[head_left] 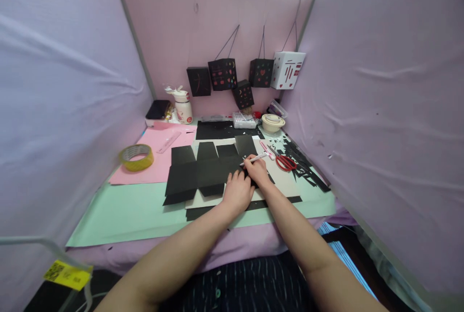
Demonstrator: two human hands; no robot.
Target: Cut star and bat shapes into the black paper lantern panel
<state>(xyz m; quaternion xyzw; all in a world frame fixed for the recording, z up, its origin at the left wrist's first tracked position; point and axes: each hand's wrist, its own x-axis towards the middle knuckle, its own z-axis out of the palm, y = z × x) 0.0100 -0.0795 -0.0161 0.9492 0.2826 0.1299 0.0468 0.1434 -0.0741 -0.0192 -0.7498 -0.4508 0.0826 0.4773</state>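
Note:
A flat black card box blank [208,172] with folded flaps lies across a pale board [286,184]. My left hand [238,190] presses on its right part, fingers spread over the black card. Just to the right, my right hand [255,170] grips a slim white pen-shaped tool [259,156]. The tool slants down to the left, with its lower end at the card; the kind of tip is too small to make out. Fingers of both hands nearly touch, and they hide part of the card.
Red-handled scissors [286,162], a pink cutter [267,150] and black paper scraps [302,164] lie to the right. At left are a yellow tape roll [137,158] and a clear ruler [169,141] on pink paper [125,175]. Decorated boxes [222,74] hang behind, above a white bottle [183,109].

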